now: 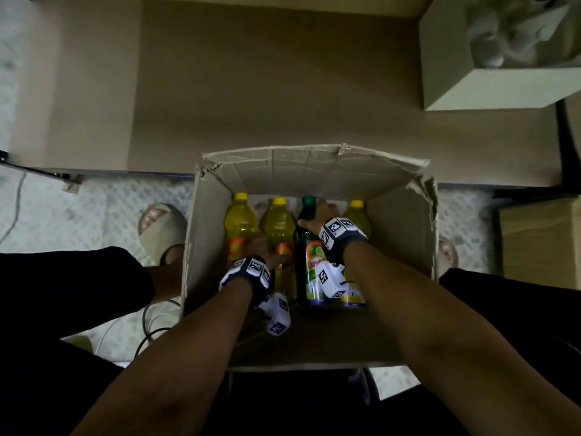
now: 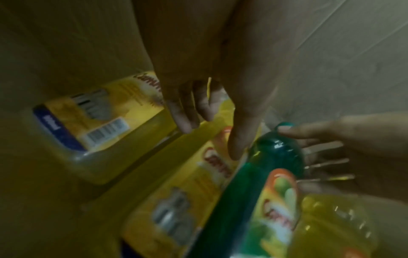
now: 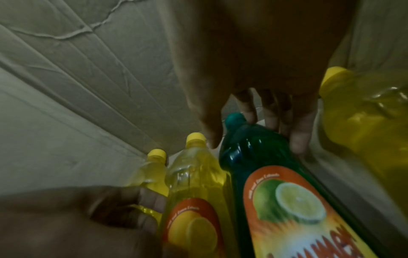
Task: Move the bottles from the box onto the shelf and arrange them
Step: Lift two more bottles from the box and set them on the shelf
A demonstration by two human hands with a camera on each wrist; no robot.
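Lying side by side on the floor of the cardboard box, four bottles point their caps at its far wall. The right hand curls its fingers around the neck of the green bottle. The left hand reaches between two yellow bottles, fingers loosely curled, holding nothing. The shelf lies beyond the box's far edge.
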